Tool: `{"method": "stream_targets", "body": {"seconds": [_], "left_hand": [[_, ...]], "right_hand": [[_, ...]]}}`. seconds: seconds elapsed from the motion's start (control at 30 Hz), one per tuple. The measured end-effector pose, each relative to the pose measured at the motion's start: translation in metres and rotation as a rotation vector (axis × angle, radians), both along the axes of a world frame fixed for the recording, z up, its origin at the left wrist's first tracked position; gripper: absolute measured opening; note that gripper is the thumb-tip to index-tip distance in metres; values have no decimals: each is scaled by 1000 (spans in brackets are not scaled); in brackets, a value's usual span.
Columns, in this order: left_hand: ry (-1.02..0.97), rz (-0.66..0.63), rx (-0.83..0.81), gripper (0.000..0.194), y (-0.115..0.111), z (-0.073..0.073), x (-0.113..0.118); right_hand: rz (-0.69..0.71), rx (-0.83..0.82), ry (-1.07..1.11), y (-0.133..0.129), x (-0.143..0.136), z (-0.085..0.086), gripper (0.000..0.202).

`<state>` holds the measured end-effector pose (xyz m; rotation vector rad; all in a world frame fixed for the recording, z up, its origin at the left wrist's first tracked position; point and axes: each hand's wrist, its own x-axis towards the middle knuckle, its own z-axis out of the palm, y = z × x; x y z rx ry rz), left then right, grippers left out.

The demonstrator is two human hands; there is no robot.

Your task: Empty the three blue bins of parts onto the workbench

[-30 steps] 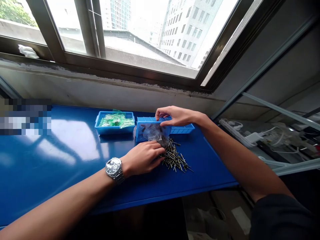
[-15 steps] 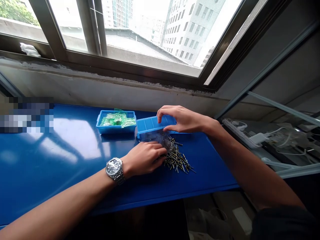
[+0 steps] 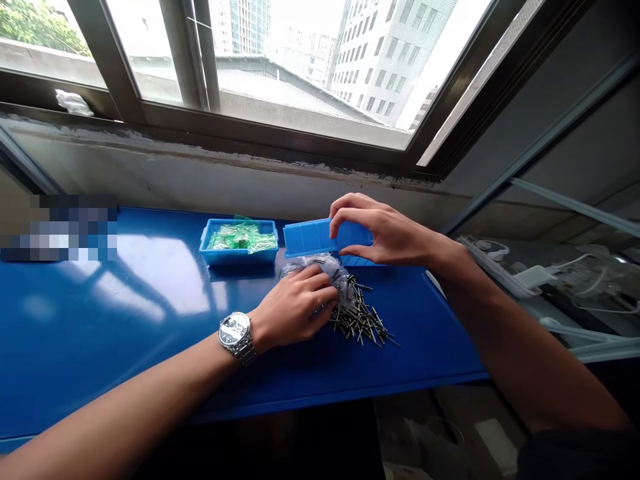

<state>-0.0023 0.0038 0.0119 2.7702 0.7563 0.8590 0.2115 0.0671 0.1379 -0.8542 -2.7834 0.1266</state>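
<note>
My right hand grips a long blue plastic bin and holds it lifted and tipped on its side above the blue tabletop. Under the bin lies a clear plastic bag, and my left hand, with a silver watch on the wrist, rests on that bag. A heap of small dark metal pins is spread on the table just right of my left hand.
A second blue bin with green packets stands at the back, left of the tipped bin. The window sill and wall run behind. White cables and devices lie on a lower surface to the right.
My right hand has raised the long blue bin off the table and tipped it further. The clear bag now lies out of the bin under my left hand.
</note>
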Motion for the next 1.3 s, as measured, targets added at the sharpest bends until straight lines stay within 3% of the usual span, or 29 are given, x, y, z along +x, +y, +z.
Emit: {"method": "stream_targets", "body": {"seconds": [0.2,0.43,0.63,0.83,1.1,1.3], "left_hand": [[27,235,-99,43,6,-12,-3],[106,232,-140,48,9,-15,-5],[121,224,-116,47,8,-14,-4],[141,213,-120,48,6,-11,-5],[89,236,-124,46,8,-11,-4],[126,286,-186,54,8,-15,-5]], "right_hand": [[-73,-39,162,22,3,-2,23],[-81,-300,305,83,1,-35,31],[-152,-522,204,112,-1,-51,33],[-212,-459,187,134,-2,-66,32],[-304,-320,235,158,-18,-97,26],[-289,-306,208,158,-20,-103,21]]}}
